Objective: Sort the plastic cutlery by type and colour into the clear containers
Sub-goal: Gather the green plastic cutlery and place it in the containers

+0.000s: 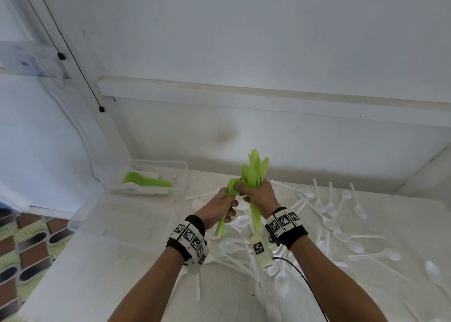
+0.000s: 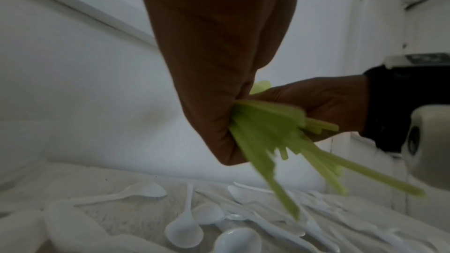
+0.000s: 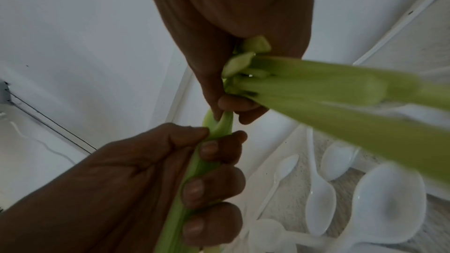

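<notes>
My left hand point(image 1: 223, 206) grips a small bunch of green cutlery point(image 1: 222, 227), handles pointing down. In the left wrist view those handles point(image 2: 265, 141) fan out below the fist. My right hand point(image 1: 260, 195) holds a bigger green bunch point(image 1: 255, 169) upright, heads on top, just to the right. Its thumb and forefinger point(image 3: 219, 111) also pinch the top of the left bunch point(image 3: 194, 170), so both hands meet above the table. What type the green pieces are is hard to tell. White spoons point(image 1: 324, 214) lie scattered beneath and to the right.
A clear container point(image 1: 180, 173) holding green spoons point(image 1: 146, 181) stands at the back left against the wall. A second clear container point(image 1: 80, 220) sits in front of it near the table's left edge. A black cable point(image 1: 305, 280) trails from my right wrist.
</notes>
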Action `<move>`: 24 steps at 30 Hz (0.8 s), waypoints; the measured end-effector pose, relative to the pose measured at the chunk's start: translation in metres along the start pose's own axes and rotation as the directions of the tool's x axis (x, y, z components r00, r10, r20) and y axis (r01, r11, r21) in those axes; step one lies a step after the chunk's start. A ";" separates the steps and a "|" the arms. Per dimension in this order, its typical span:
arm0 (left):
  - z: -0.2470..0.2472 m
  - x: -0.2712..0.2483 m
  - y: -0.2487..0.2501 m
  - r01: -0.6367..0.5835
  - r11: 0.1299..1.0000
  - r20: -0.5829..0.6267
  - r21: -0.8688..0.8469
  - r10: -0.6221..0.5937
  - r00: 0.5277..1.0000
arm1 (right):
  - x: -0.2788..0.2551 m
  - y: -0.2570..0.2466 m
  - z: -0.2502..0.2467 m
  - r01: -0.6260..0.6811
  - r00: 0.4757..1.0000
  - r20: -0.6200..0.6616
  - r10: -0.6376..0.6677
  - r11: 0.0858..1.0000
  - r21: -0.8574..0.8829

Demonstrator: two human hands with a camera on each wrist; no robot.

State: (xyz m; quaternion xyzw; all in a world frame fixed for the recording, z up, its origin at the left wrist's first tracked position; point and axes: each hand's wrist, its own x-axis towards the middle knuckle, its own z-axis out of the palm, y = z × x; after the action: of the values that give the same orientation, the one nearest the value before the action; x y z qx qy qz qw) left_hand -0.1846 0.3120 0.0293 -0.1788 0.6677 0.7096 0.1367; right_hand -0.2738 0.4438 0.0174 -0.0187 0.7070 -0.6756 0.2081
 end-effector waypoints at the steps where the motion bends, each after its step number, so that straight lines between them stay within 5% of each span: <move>1: 0.001 0.002 -0.001 -0.014 1.000 -0.013 0.014 0.014 1.000 | 0.000 0.000 0.000 0.000 1.000 0.011 0.000 1.000 -0.005; 12: -0.003 0.002 0.001 0.071 0.979 -0.015 -0.189 -0.075 0.997 | -0.003 -0.008 0.002 -0.093 0.993 0.093 0.076 0.978 0.189; 17: -0.003 0.003 -0.009 0.006 0.984 0.024 -0.178 -0.002 1.000 | -0.006 -0.008 -0.003 -0.100 0.994 0.063 0.086 0.963 0.251; 24: 0.006 0.007 -0.017 -0.059 0.996 -0.141 -0.063 0.049 0.989 | -0.005 -0.001 -0.001 0.046 0.981 -0.186 -0.048 0.999 -0.017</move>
State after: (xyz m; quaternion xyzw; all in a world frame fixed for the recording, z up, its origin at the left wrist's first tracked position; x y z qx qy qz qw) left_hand -0.1843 0.3186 0.0110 -0.2142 0.6560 0.7208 0.0645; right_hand -0.2701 0.4459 0.0196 0.0267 0.7270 -0.6747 0.1247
